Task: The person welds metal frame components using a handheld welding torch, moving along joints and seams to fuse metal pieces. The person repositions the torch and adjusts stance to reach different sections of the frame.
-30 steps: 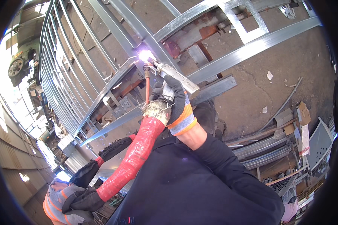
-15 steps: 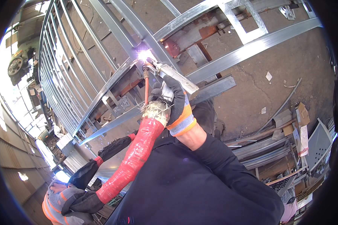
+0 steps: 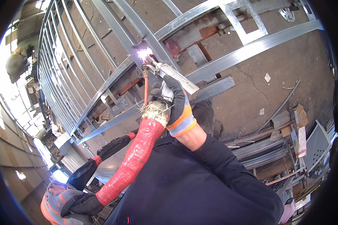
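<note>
Left hand (image 3: 60, 202) low at my left, by the bend in the red-wrapped hose (image 3: 133, 153); can't tell whether its fingers grip (dark folds blend there, rim of view crops it). Right hand (image 3: 178, 101) is the nearer one to the work: fingers curled tight round the pale torch (image 3: 182, 80). Torch's long axis slants forward-left, so the nozzle (image 3: 155, 62) lies ahead and left of those fingers. Thin orange hose (image 3: 146, 90) runs up just left of it. Past that, arc glare (image 3: 143, 54) about where the curved rail (image 3: 110, 83) meets the box beam (image 3: 152, 41) (tip and joint both washed out, touching or apart unclear). Farther out, slim bars (image 3: 90, 32); sheet wall (image 3: 9, 150) cut off by the lens rim.
</note>
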